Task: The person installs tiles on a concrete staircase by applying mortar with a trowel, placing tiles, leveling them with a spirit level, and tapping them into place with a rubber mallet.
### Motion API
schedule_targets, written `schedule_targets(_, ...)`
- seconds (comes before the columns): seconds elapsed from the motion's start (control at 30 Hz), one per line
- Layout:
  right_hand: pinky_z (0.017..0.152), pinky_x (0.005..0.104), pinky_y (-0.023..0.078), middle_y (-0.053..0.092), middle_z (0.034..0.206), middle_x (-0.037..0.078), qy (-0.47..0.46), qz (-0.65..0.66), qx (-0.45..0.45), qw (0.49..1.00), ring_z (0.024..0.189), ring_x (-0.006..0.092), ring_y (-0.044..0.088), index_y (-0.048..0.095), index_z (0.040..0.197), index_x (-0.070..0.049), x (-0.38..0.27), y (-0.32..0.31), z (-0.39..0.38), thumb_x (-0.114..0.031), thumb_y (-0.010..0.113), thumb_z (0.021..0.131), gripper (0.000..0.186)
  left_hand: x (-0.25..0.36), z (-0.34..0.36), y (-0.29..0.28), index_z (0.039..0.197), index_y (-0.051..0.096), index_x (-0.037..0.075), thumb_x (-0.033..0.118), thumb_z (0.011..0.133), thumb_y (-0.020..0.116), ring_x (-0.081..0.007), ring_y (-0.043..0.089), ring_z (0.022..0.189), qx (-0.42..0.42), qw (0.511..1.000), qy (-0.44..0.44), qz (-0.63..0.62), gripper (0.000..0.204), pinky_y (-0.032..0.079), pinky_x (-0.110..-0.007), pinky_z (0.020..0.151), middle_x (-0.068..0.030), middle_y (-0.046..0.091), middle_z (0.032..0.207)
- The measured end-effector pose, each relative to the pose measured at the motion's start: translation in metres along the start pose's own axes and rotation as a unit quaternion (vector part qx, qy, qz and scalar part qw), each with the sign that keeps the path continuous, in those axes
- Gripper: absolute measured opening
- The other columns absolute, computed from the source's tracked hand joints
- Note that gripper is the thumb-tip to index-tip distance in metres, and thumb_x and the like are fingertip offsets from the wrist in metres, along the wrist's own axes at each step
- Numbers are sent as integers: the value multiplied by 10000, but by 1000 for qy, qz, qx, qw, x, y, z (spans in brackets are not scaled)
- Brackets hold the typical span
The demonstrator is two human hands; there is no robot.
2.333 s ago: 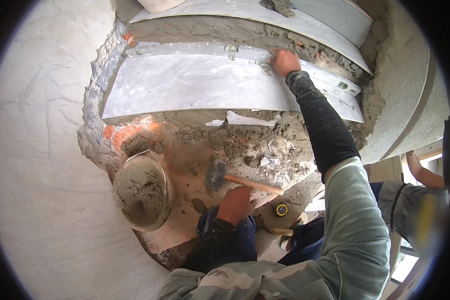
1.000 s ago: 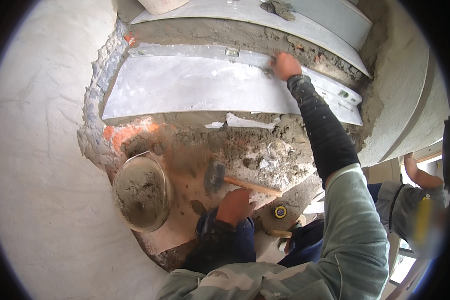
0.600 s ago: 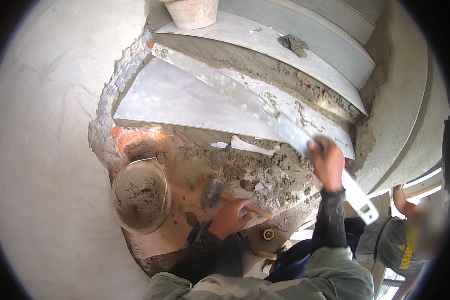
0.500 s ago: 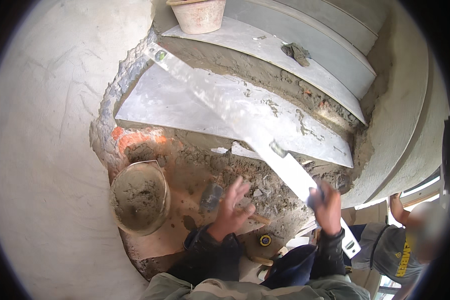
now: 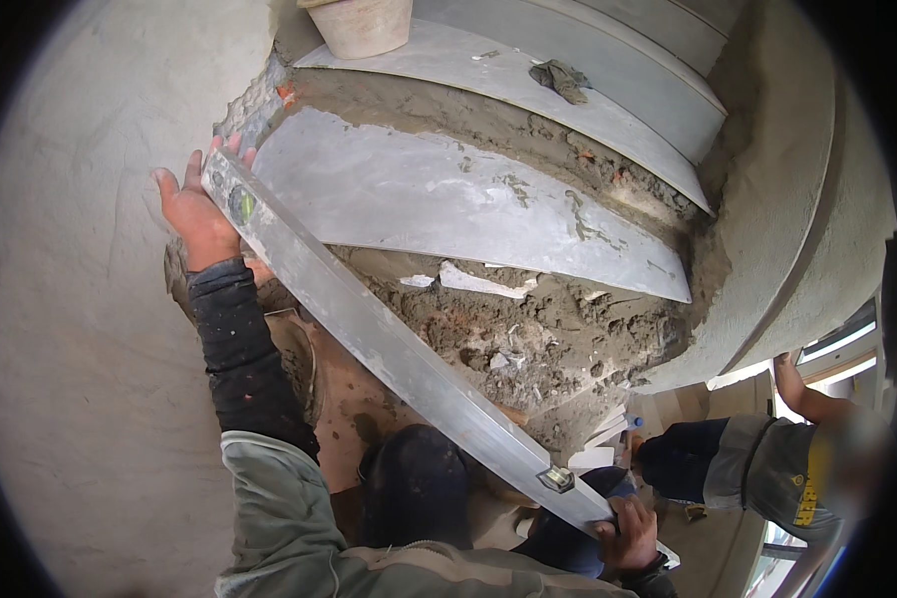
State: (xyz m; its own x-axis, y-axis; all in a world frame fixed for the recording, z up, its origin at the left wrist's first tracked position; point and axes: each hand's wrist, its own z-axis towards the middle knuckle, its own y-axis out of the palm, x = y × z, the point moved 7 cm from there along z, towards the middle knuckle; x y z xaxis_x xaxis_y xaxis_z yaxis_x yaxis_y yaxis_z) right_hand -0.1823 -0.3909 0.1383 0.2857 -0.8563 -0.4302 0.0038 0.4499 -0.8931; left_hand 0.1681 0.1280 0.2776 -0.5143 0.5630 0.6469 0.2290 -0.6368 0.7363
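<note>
My right hand (image 5: 628,534) is closed around the lower right end of a long metal spirit level (image 5: 389,349), which slants up to the left across my view. At its upper left end my left hand (image 5: 201,214) has its fingers spread, and the level lies against the palm, hiding part of it. Beyond the level rests a grey stone stair tread (image 5: 439,194), smeared with mortar. Below the tread's front edge is rough wet mortar (image 5: 568,334). A mortar bucket (image 5: 299,364) is mostly hidden behind my left forearm and the level.
A pale bucket (image 5: 361,25) and a crumpled grey rag (image 5: 560,80) sit on the step above. Curved plastered walls (image 5: 80,299) bound both sides. At the lower right another person (image 5: 757,473) stands, one arm raised.
The level has swung down off the tread towards me. My left hand has moved from near the mortar up to the level's far end; my right hand has come lower with it.
</note>
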Motion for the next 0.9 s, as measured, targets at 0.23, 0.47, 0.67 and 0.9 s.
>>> schedule_targets(0.23,671,445,489,582,874,193,25,74,94,993,778,387,607,603,1064,30,-53,-8,96,-256,624,954,308,-132,-139,102,1494,321,10,735,970,240,-308,526,1218,-148,987,-60,6,898,444,-423,1024,-182,530,1335)
schedule_targets(0.47,721,268,417,596,893,-10,42,315,276,907,816,90,500,610,1031,37,-70,-83,220,-234,545,1040,279,-184,-338,127,1573,-37,27,755,947,187,-264,170,1488,-289,942,-146,-85,986,119,-397,1202,-179,137,1623)
schedule_targets(0.67,672,276,424,569,738,25,25,84,408,909,698,109,479,688,1079,26,-60,-197,313,-355,524,1033,417,-273,-481,17,1515,186,33,645,980,343,-281,383,1382,-362,798,-483,3,828,314,-397,1120,-212,362,1500)
schedule_targets(0.9,766,474,492,662,877,265,49,-191,370,908,861,449,633,676,972,21,12,-232,411,-389,570,968,424,-290,-394,2,1085,695,18,267,957,619,-366,668,950,-570,730,-204,316,290,516,-435,822,-205,701,984)
